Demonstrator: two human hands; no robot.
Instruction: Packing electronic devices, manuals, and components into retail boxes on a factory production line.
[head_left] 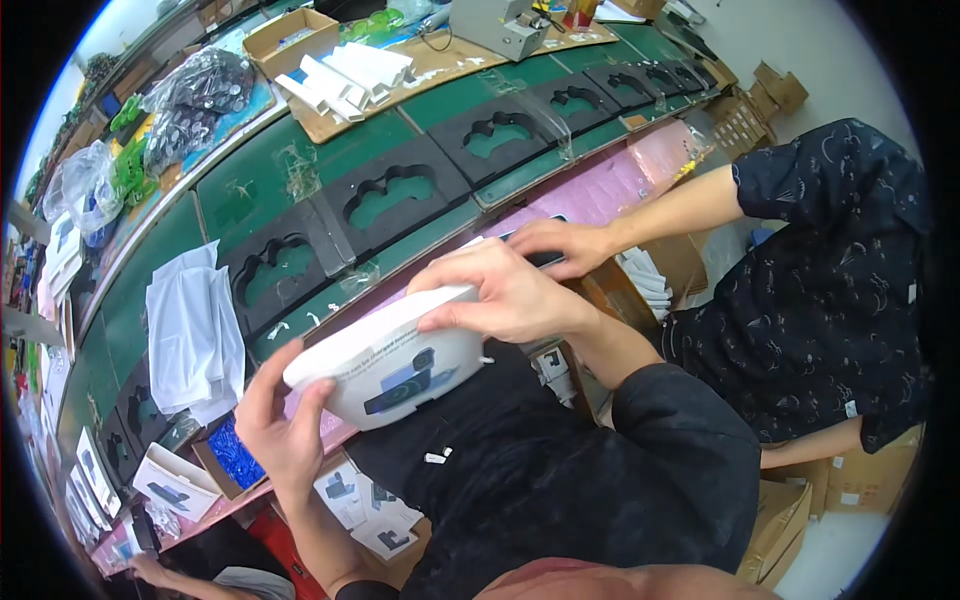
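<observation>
A white product box point(440, 372) with rounded ends and a printed picture of a dark device is held tilted up in front of my body. My left hand point(278, 425) pinches its left end, thumb on the printed face and fingers on the far side. My right hand point(515, 295) grips the upper right edge, thumb on the near side. Below the box, two small white scraps point(436, 457) lie on my dark clothing. Whatever is inside the box is hidden.
Black foam inserts point(398, 192) with cut-outs line the green bench point(235, 200). White bags point(195, 335), a tray of blue pieces point(237, 455) and a printed carton point(175, 485) are left. At right, a co-worker's hand point(565, 245) touches a dark object; another person's hand point(150, 572) is lower left.
</observation>
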